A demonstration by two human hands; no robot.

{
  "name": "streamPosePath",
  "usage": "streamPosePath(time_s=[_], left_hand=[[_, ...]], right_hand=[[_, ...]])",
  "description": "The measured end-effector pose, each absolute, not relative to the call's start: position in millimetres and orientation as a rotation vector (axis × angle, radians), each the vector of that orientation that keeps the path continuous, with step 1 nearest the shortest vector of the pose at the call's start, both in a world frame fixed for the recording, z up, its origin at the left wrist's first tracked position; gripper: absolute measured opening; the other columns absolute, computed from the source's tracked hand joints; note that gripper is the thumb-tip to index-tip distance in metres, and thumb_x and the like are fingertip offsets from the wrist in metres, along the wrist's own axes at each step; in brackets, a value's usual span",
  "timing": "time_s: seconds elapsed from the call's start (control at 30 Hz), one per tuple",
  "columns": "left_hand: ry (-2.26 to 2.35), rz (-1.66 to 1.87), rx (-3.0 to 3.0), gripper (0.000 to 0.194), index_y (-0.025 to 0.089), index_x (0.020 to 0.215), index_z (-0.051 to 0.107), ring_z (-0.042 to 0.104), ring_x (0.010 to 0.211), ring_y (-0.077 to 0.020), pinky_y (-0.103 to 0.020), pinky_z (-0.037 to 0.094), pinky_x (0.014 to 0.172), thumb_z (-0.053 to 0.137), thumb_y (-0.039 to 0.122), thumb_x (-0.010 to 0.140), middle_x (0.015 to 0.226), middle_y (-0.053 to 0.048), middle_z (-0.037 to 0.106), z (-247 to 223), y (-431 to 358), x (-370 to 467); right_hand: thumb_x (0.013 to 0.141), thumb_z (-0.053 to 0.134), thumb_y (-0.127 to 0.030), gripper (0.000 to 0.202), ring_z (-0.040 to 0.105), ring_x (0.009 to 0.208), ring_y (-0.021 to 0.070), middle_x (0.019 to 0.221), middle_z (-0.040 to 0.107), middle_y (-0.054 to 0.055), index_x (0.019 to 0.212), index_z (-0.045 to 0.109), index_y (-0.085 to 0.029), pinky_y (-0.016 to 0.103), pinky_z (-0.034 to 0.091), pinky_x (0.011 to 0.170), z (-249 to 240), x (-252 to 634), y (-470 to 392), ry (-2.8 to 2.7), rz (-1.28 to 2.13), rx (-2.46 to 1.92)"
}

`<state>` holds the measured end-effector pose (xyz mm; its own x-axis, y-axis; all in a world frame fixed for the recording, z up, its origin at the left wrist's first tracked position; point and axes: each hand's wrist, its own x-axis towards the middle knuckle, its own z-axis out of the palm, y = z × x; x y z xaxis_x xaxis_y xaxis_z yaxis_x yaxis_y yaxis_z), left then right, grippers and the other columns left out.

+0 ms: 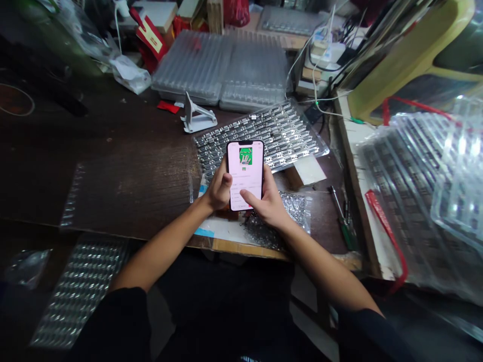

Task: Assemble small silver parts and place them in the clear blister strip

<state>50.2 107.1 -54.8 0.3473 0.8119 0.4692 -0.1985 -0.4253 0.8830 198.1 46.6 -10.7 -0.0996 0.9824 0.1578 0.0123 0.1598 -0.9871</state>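
Phone (245, 176) is up in front of the body, screen to the wearer, between both hands. Left hand (219, 186) is clamped on the phone's left edge, thumb up beside the screen. Right hand (269, 198) is clamped on the right edge, its thumb over the lower screen; can't tell if the thumb is touching the glass. Screen is pale with a green picture near the top; text too small to read. Just under and right of the right hand: clear bag (300, 208) of small metal bits, on the dark surface (132, 186). Directly beyond both hands: clear tray (298, 133) with rows of shiny metal parts, slanted, partly hidden by the phone. White box (311, 170) sits past the right hand, by that tray's near right edge. Screwdriver (341, 208) lies further right of the right hand. Beyond the left hand, by the tray's far left corner: white stand (198, 118), upright. Past that, two side-by-side stacks of clear trays: left stack (192, 65), right stack (252, 70). Crumpled plastic bag (130, 73) is left of the stacks, far beyond the left hand.
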Motion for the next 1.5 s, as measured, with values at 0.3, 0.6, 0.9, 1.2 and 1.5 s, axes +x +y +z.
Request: streamPosePath(time_s=[0.3, 0.6, 0.9, 1.2, 1.5], left_hand=[[0.546, 1.296, 1.623, 0.079, 0.022, 0.145, 0.045, 0.058, 0.129, -0.0340, -0.047, 0.054, 0.101, 0.034, 0.079, 0.091, 0.131, -0.015, 0.064, -52, 107, 50], [0.531, 1.320, 1.612, 0.077, 0.024, 0.146, 0.041, 0.058, 0.130, -0.0333, -0.049, 0.051, 0.104, 0.034, 0.078, 0.092, 0.134, -0.014, 0.063, -57, 108, 50], [0.522, 1.303, 1.598, 0.078, 0.023, 0.145, 0.043, 0.058, 0.129, -0.0334, -0.049, 0.052, 0.104, 0.035, 0.078, 0.092, 0.132, -0.014, 0.064, -50, 107, 51], [0.546, 1.299, 1.605, 0.078, 0.023, 0.145, 0.044, 0.057, 0.131, -0.0339, -0.049, 0.050, 0.106, 0.034, 0.079, 0.091, 0.132, -0.014, 0.064, -52, 107, 50], [0.555, 1.299, 1.603, 0.079, 0.024, 0.147, 0.041, 0.056, 0.132, -0.0345, -0.050, 0.050, 0.106, 0.033, 0.079, 0.091, 0.133, -0.015, 0.064, -55, 107, 49]], right_hand=[[0.080, 0.069, -0.059, 0.072, 0.053, 0.125, 0.0339, 0.128, 0.058, 0.012, 0.137, 0.040, -0.027, 0.055, 0.044, 0.112, -11, 200, 46, -1.386, 1.162, -1.082], [0.082, 0.067, -0.060, 0.074, 0.053, 0.127, 0.0333, 0.134, 0.056, 0.012, 0.141, 0.039, -0.027, 0.056, 0.044, 0.113, -12, 200, 45, -1.375, 1.187, -1.073], [0.083, 0.068, -0.054, 0.070, 0.052, 0.128, 0.0337, 0.135, 0.056, 0.012, 0.141, 0.040, -0.028, 0.059, 0.043, 0.114, -16, 201, 46, -1.355, 1.211, -1.020], [0.082, 0.068, -0.055, 0.071, 0.054, 0.125, 0.0331, 0.133, 0.057, 0.012, 0.139, 0.038, -0.027, 0.058, 0.043, 0.113, -12, 199, 46, -1.358, 1.183, -1.080], [0.079, 0.069, -0.062, 0.077, 0.053, 0.126, 0.0330, 0.133, 0.057, 0.012, 0.141, 0.037, -0.027, 0.054, 0.043, 0.113, -7, 200, 45, -1.385, 1.191, -1.100]])
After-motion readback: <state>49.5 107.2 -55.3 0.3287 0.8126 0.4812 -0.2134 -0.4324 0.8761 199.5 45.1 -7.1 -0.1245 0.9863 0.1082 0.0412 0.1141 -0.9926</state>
